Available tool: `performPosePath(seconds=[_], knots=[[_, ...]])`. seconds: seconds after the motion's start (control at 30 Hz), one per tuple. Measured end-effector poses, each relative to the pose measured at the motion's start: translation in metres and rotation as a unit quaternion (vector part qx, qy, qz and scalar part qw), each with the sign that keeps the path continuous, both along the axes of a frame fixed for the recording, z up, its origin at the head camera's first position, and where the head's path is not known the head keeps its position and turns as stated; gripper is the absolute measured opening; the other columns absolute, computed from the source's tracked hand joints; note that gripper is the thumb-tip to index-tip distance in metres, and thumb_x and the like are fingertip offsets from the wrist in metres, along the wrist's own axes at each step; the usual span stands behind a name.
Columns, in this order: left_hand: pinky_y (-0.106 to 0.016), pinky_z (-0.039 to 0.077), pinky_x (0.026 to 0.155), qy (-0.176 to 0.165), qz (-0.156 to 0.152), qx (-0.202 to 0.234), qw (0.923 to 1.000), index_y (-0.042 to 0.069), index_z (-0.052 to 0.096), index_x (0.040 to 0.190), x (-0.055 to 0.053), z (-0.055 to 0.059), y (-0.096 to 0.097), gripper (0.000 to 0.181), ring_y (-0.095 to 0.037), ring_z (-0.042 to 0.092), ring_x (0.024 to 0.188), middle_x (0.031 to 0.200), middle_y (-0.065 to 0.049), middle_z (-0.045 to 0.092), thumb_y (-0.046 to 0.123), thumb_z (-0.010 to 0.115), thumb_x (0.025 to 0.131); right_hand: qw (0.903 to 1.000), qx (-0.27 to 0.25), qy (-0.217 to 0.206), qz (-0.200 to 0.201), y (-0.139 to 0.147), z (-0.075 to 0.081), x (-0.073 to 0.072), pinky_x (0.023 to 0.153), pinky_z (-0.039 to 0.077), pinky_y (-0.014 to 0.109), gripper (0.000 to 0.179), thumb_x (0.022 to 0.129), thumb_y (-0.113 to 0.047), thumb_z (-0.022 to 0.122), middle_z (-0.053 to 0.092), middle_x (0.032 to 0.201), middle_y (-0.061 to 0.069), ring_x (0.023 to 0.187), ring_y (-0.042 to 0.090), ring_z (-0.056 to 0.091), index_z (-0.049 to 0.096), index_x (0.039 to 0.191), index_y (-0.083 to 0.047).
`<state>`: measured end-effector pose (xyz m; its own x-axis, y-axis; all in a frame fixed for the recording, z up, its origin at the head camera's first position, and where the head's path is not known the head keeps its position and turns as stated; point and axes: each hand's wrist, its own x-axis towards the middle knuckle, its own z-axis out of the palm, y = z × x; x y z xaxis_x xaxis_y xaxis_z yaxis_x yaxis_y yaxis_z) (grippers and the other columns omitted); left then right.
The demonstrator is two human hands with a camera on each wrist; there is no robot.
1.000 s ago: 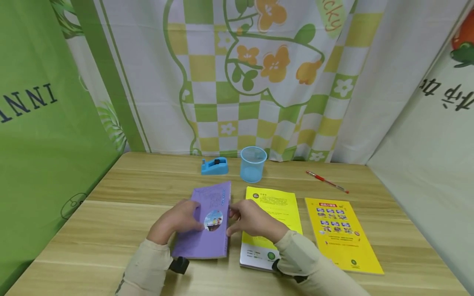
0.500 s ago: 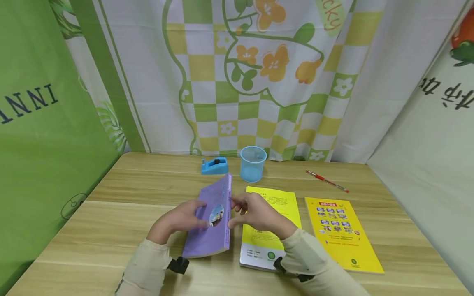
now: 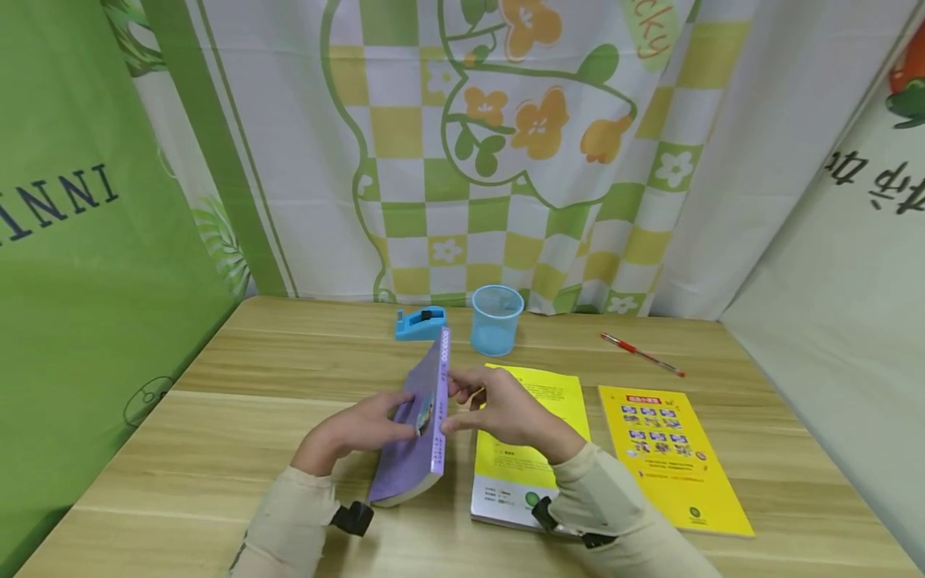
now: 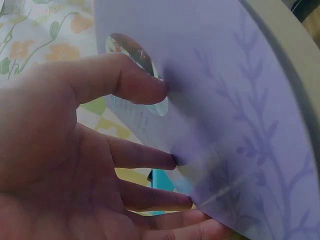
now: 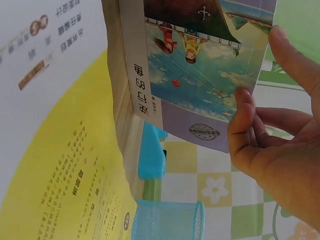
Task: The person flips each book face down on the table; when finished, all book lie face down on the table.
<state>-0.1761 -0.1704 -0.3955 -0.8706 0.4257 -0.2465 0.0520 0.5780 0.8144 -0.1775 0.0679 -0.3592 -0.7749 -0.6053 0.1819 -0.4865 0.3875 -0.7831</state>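
Left hand (image 4: 70,155): thumb against purple book (image 4: 215,95), overlapping round picture (image 4: 131,46) | Other fingers (image 4: 142,154): extended to cover edge | Cover print: leafy branches, darker purple | Page edge (image 4: 286,35): pale, upper right | Background: flowered fabric (image 4: 30,50); blue object (image 4: 163,181), mostly hidden

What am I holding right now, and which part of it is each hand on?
The purple book. Your right hand pinches it at the spine; your left hand holds its opposite edge, thumb on the cover by the round picture.

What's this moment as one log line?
left hand: holds purple book | right hand: holds it near spine | purple book: tilted | pen: on table
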Motion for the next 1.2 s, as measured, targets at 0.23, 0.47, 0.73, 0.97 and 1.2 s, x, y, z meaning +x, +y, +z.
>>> performPosePath(seconds=[0.23, 0.47, 0.73, 0.97, 1.2], knots=[[-0.041, 0.056, 0.08, -0.007, 0.018, -0.02, 0.9996, -0.005, 0.034, 0.154, 0.001, 0.003, 0.002, 0.076, -0.027, 0.061, 0.103, 0.142, -0.026, 0.052, 0.017, 0.064, 0.087, 0.9999, -0.01, -0.002, -0.005, -0.004, 0.001, 0.0, 0.076, 0.053, 0.024, 0.067, 0.081, -0.014, 0.084, 0.069, 0.104, 0.012, 0.091, 0.025, 0.058, 0.057, 0.139, 0.004], [-0.043, 0.058, 0.083, -0.01, 0.02, -0.007, 0.9997, -0.006, 0.036, 0.152, 0.0, 0.003, -0.001, 0.074, -0.03, 0.064, 0.107, 0.145, -0.028, 0.05, 0.016, 0.065, 0.088, 0.9999, -0.011, -0.002, -0.008, -0.007, -0.001, -0.001, 0.077, 0.054, 0.027, 0.07, 0.081, -0.015, 0.084, 0.071, 0.106, 0.011, 0.09, 0.019, 0.058, 0.054, 0.139, 0.008], [-0.04, 0.059, 0.079, -0.038, 0.019, 0.043, 0.9982, -0.009, 0.034, 0.152, -0.001, 0.001, -0.005, 0.072, -0.022, 0.065, 0.092, 0.141, -0.03, 0.05, 0.011, 0.062, 0.088, 0.9999, -0.001, -0.015, -0.007, -0.01, -0.009, -0.003, 0.078, 0.054, 0.029, 0.079, 0.086, -0.02, 0.08, 0.075, 0.108, 0.013, 0.085, 0.013, 0.062, 0.042, 0.151, 0.0], [-0.041, 0.059, 0.083, -0.041, 0.002, 0.069, 0.9968, -0.011, 0.035, 0.15, -0.002, 0.001, -0.005, 0.068, -0.024, 0.066, 0.097, 0.142, -0.03, 0.05, 0.009, 0.06, 0.09, 0.9989, -0.025, -0.037, 0.014, -0.012, -0.014, -0.004, 0.083, 0.056, 0.025, 0.079, 0.091, -0.021, 0.075, 0.077, 0.104, 0.012, 0.09, 0.014, 0.069, 0.034, 0.156, -0.004], [-0.044, 0.059, 0.086, -0.05, -0.012, 0.087, 0.9949, -0.011, 0.033, 0.15, -0.004, 0.001, -0.007, 0.064, -0.027, 0.066, 0.105, 0.147, -0.029, 0.047, 0.01, 0.057, 0.095, 0.9981, -0.041, -0.045, 0.014, -0.014, -0.013, -0.005, 0.082, 0.056, 0.024, 0.079, 0.091, -0.019, 0.075, 0.076, 0.103, 0.013, 0.091, 0.015, 0.069, 0.034, 0.156, -0.005]])
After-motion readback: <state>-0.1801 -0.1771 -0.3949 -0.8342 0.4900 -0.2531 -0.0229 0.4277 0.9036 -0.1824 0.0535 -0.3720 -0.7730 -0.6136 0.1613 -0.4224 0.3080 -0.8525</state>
